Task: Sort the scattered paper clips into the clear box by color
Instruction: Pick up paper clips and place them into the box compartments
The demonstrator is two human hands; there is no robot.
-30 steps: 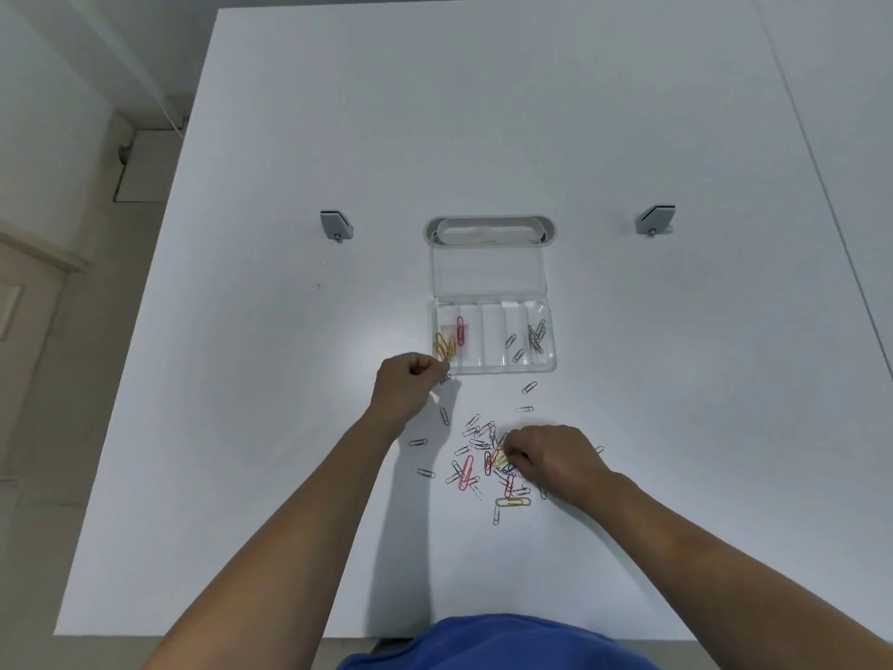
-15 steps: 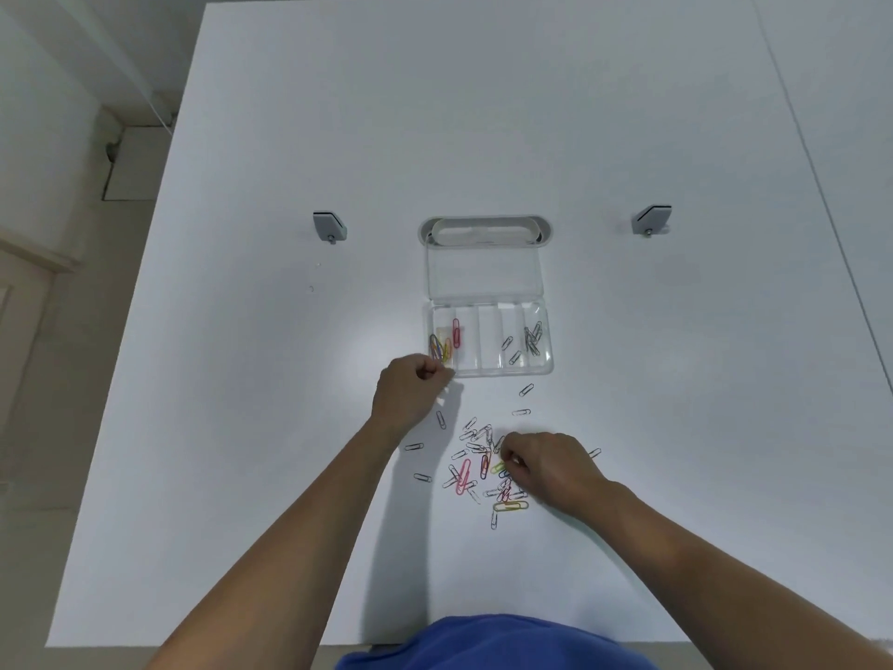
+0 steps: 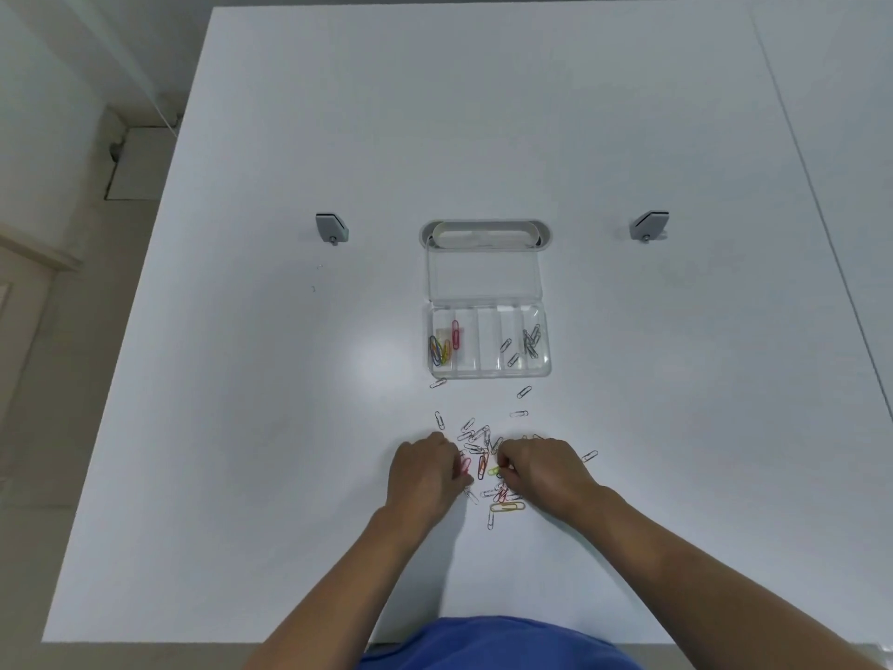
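Note:
A pile of scattered paper clips (image 3: 483, 456), silver, pink, red, green and yellow, lies on the white table (image 3: 290, 427) in front of me. My left hand (image 3: 425, 471) rests on the pile's left side, fingers curled down over pink clips; its grasp is hidden. My right hand (image 3: 536, 469) sits on the right side, fingertips pinched at a green clip (image 3: 493, 471). Beyond the pile stands the clear box (image 3: 488, 372), lid open. Its left compartment holds mixed coloured clips (image 3: 439, 350), a pink clip (image 3: 455, 334) lies beside them, and silver clips (image 3: 529, 340) fill the right end.
A grey oval cable port (image 3: 484, 233) lies just behind the box lid. Two small grey fittings (image 3: 331, 228) (image 3: 650, 225) sit left and right of it. Stray silver clips (image 3: 524, 392) lie between box and pile. The table's near edge runs by my blue shirt (image 3: 497, 643).
My left hand has drawn back from the front left corner of the box to the left side of the pile. The right hand has stayed on the pile.

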